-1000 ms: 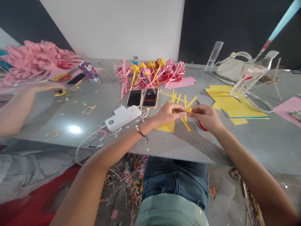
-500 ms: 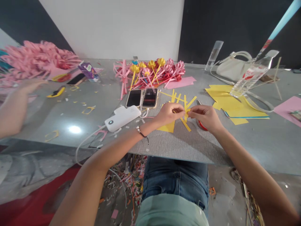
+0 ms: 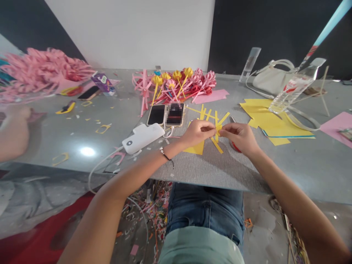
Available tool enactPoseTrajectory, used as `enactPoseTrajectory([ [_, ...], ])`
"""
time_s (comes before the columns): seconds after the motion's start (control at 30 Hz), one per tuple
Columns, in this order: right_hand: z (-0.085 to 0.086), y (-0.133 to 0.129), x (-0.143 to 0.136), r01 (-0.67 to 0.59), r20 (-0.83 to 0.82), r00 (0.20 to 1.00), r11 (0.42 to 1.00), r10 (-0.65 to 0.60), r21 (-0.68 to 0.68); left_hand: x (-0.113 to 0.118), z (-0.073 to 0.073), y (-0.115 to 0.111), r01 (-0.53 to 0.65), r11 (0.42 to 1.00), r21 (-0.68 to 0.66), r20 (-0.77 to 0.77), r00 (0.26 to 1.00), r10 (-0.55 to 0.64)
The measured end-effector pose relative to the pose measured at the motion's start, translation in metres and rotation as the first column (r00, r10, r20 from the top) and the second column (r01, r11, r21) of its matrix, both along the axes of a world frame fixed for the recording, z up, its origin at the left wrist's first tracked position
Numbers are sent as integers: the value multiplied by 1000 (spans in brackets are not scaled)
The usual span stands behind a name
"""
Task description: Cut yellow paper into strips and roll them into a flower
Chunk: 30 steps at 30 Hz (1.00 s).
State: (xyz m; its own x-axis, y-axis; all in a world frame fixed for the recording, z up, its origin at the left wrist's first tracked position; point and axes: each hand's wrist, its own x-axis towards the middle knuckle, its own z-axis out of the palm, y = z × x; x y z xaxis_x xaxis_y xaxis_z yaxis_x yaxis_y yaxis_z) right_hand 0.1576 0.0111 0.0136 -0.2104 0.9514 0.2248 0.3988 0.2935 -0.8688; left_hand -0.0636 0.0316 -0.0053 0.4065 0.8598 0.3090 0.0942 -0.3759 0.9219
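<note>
Yellow paper piece [image 3: 218,128]: located over the near middle of the grey table [image 3: 192,167], between the two hands and partly hidden by the fingers. Left hand [image 3: 199,131] pinches it between thumb and fingertips; right hand [image 3: 239,135] grips it likewise from the opposite side. Yellow strips [image 3: 202,112] lie crossed on the table just beyond. Scissors [image 3: 235,146] with a red handle lie partly under the right hand.

Containers, right side: a bottle with red markings [image 3: 295,88] stands beside the stacked yellow sheets [image 3: 264,117]; it is transparent, and its fill level cannot be read. A second clear bottle [image 3: 249,66] stands farther back, near the wall, contents colourless. Between them sits a white handbag [image 3: 271,81], interior not visible.

Container, left side: a purple carton [image 3: 103,84] stands beside a dark phone [image 3: 88,92]; its contents are concealed. A co-worker's hand [image 3: 20,110] is at the far left, blurred; whether it grasps anything cannot be told.
</note>
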Motion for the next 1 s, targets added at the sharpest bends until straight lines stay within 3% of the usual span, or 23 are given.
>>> enactPoseTrajectory([
  [0.2, -3, 2, -1, -4, 37, 999, 998, 2, 60, 2, -3, 1, -9, 1000, -7, 36, 999, 10],
  [0.3, 4, 9, 15, 37, 227, 972, 993, -63, 116, 0, -3, 5, -48, 999, 3, 57, 997, 48],
  [0.37, 8, 17, 34, 159, 446, 866, 970, -226, 184, -3, -1, 8, -82, 997, -11, 77, 994, 83],
  [0.43, 8, 26, 55, 233, 660, 690, 955, -296, 185, -7, 2, 11, -125, 992, -34, 98, 987, 128],
  [0.53, 2, 39, 78, 258, 906, 401, 966, -132, 27, -11, 8, 15, -164, 985, -45, 117, 979, 169],
  [0.6, -3, 44, 84, 248, 945, 323, 968, -59, -25, -13, 10, 15, -165, 986, -34, 123, 978, 168],
  [0.73, -7, 43, 84, 248, 956, 293, 968, -33, -43, -15, 14, 16, -162, 987, -5, 123, 979, 161],
  [0.83, -6, 38, 84, 288, 961, 266, 958, -80, 0, -15, 16, 16, -156, 988, -9, 114, 981, 156],
  [1.0, -6, 37, 89, 304, 957, 280, 953, -80, -9, -16, 17, 17, -154, 988, -6, 78, 985, 154],
])
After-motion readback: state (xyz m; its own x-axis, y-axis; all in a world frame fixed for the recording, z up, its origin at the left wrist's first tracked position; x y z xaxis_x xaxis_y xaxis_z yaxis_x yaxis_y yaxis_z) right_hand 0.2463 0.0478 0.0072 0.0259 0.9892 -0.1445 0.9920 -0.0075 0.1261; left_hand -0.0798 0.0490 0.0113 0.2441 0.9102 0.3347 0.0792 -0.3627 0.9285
